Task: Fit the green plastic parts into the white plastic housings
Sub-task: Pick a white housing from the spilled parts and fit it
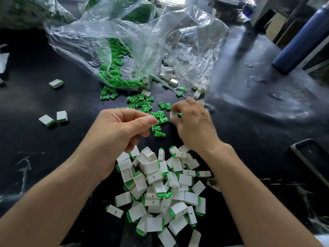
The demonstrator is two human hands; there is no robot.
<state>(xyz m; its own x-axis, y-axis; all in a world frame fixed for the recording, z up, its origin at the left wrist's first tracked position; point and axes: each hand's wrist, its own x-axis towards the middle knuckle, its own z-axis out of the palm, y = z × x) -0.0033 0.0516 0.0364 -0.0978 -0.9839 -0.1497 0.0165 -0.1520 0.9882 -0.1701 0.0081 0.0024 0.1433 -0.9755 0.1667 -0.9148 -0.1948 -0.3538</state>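
Seen from above my own forearms, a dark desk [35,148] carries a pile [160,189] of white housings already fitted with green ends, close to me at the centre. Far to the left of the pile, three finished pieces [62,116] lie scattered apart, and they could be overlooked when I gather up. Just beyond the pile on its left side, my left hand [121,129] hovers with thumb and forefinger pressed tip to tip and the other fingers curled. I cannot tell whether a green part is pinched there. If one is, so light a hold could let it drop among the loose green parts [138,100] strewn beyond the pile. Those parts lie every way up, so I judge one could go in reversed or crooked and jam. Farther beyond the pile a clear bag [124,41] gapes, with more green parts spilling from its mouth, and a nudge could bring out more. Beyond the pile on its right side, my right hand [192,125] is clamped on a white housing [172,115], with a sliver of green beside it. My fingers cover much of it, so lining up would be by feel. Far right of the pile stands a blue bottle [299,36], which a swept elbow might topple. No brand or words can be read; several housings in the pile carry only a short black dash.
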